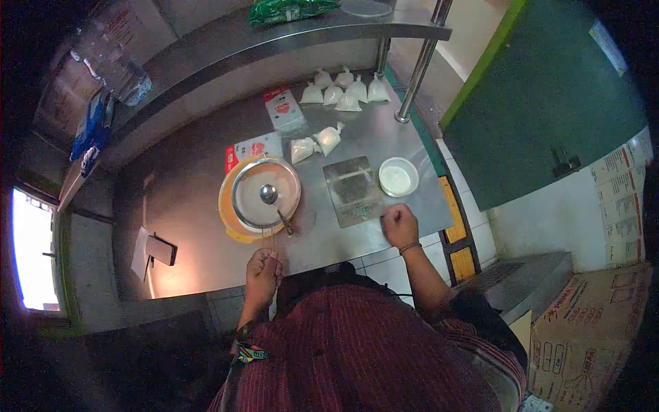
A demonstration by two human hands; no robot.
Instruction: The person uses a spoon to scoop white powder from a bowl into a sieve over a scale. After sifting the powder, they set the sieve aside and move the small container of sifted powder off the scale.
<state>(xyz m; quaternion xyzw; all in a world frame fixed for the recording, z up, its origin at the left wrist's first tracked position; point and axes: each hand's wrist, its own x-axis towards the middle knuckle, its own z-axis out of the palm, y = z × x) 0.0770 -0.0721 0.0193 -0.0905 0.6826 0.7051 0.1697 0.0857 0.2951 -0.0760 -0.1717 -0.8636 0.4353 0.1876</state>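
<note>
My left hand (263,273) is closed around the handle of a metal sieve (296,180). The sieve rests over a yellow basin (226,206), with white powder (250,199) inside it. A metal spoon (268,194) lies in the sieve, its handle sticking out over the near rim. My right hand (400,226) is curled into a fist at the table's near edge; nothing shows sticking out of it. Just beyond it are a flat weighing scale (351,189) and a white round tub (399,177) with white contents.
Several knotted bags of white powder (349,100) stand at the back, with two more bags (328,139) closer. Red-and-white packets (283,111) lie beside them. A phone (162,250) is at the left of the steel table (185,178). A shelf (274,41) overhangs the back.
</note>
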